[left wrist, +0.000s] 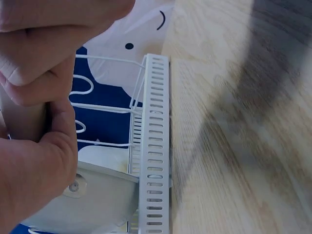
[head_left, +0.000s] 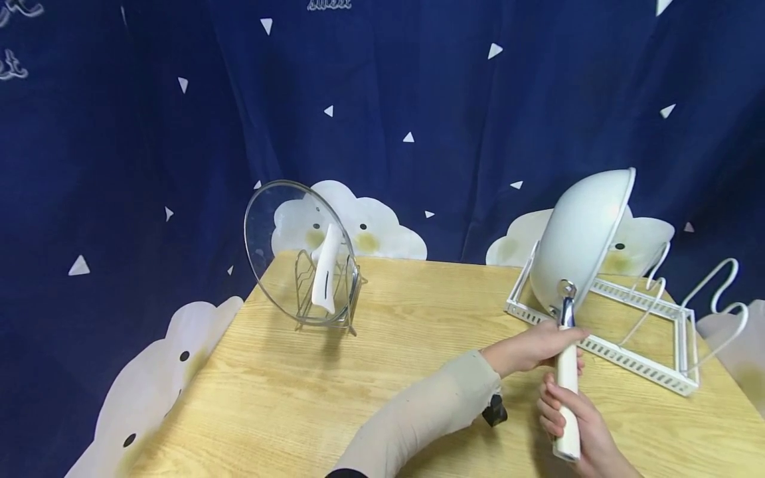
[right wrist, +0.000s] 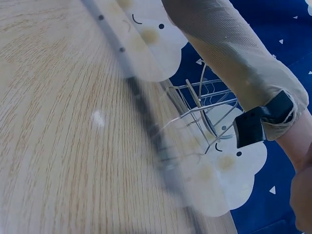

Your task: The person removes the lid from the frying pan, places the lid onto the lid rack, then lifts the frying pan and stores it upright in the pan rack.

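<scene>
A white wok (head_left: pixel 576 232) stands tilted on its side at the white rack (head_left: pixel 633 358), its rounded outside facing left. My left hand (head_left: pixel 538 346) grips the wok's white handle (head_left: pixel 568 372) close to the metal joint. Lower down, my right hand (head_left: pixel 580 421) holds the same handle near its end. In the left wrist view, curled fingers (left wrist: pixel 39 63) wrap the handle above the wok (left wrist: pixel 92 204) and the slotted rail of the rack (left wrist: pixel 155 146). The right wrist view shows the left sleeve (right wrist: pixel 239 58) but not the right hand's grip.
A glass lid (head_left: pixel 269 265) with a white handle (head_left: pixel 326 272) leans upright in a small wire stand (head_left: pixel 305 285) at the left back. White wire hooks (head_left: pixel 723 292) rise from the rack's right part. Behind the wooden table (head_left: pixel 418 312) hangs a blue cloth (head_left: pixel 382 79).
</scene>
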The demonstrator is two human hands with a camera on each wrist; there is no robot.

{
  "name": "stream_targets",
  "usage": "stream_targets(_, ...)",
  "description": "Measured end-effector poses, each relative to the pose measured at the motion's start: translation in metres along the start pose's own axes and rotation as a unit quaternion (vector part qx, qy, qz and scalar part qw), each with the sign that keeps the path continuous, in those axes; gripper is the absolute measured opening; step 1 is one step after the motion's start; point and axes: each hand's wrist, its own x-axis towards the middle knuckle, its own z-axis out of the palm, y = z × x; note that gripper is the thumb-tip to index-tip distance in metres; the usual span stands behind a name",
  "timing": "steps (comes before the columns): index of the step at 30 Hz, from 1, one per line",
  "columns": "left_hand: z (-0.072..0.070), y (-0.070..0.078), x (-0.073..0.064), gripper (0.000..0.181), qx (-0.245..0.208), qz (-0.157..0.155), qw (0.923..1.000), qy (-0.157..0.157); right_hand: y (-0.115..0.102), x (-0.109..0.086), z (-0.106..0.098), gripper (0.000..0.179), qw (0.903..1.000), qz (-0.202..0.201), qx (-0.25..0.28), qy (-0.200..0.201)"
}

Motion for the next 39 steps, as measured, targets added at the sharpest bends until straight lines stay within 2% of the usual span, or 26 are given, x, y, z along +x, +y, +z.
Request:
stream_targets(2,-0.001,0.001,0.001,0.026,0.006,0.001,1.0,0.003,-0.001,0.001,0.0,0.05,0.9998,0.006,-0.012,0.012)
stream_targets(9,0.002,-0.001,0.004,0.026,0.034,-0.002,0.9985,0.043,-0.001,0.0,-0.006,0.049,0.9995,0.015,-0.017,0.023)
stream_targets(16,0.001,0.0,0.006,0.028,0.039,-0.001,0.9987,0.032,-0.005,0.0,-0.012,0.042,0.996,0.038,-0.056,0.059)
stream_targets(19,0.0,-0.002,0.006,0.026,0.037,-0.002,0.9986,0.037,-0.005,0.0,-0.012,0.036,0.9904,0.052,-0.089,0.092)
stream_targets(21,0.0,-0.003,0.006,0.024,0.037,-0.003,0.9985,0.041,-0.005,0.0,-0.01,0.028,0.9788,0.06,-0.137,0.14)
stream_targets(22,-0.001,-0.003,0.006,0.023,0.035,-0.002,0.9985,0.041,-0.005,0.001,-0.008,0.023,0.968,0.059,-0.172,0.173)
stream_targets(24,-0.001,-0.005,0.005,0.022,0.029,-0.003,0.9988,0.04,-0.003,0.002,-0.004,0.012,0.9326,0.064,-0.256,0.246)
stream_targets(27,0.0,-0.007,0.006,0.022,0.028,-0.009,0.9983,0.051,-0.001,0.003,0.0,0.006,0.8699,0.079,-0.357,0.331)
stream_targets(28,0.001,-0.009,0.006,0.022,0.026,-0.01,0.9981,0.056,-0.001,0.003,0.001,0.008,0.8546,0.083,-0.379,0.345)
stream_targets(29,0.001,-0.01,0.006,0.023,0.025,-0.012,0.9979,0.058,0.0,0.003,0.001,0.01,0.8454,0.089,-0.393,0.351)
stream_targets(32,0.002,-0.013,0.007,0.022,0.026,-0.012,0.9976,0.063,-0.001,0.002,0.0,0.011,0.8365,0.103,-0.41,0.349)
stream_targets(35,0.002,-0.015,0.007,0.021,0.026,-0.01,0.9976,0.063,-0.002,0.0,-0.002,0.012,0.8391,0.118,-0.41,0.337)
stream_targets(39,0.002,-0.016,0.009,0.022,0.029,-0.009,0.997,0.071,-0.004,0.0,-0.007,0.012,0.8479,0.129,-0.405,0.318)
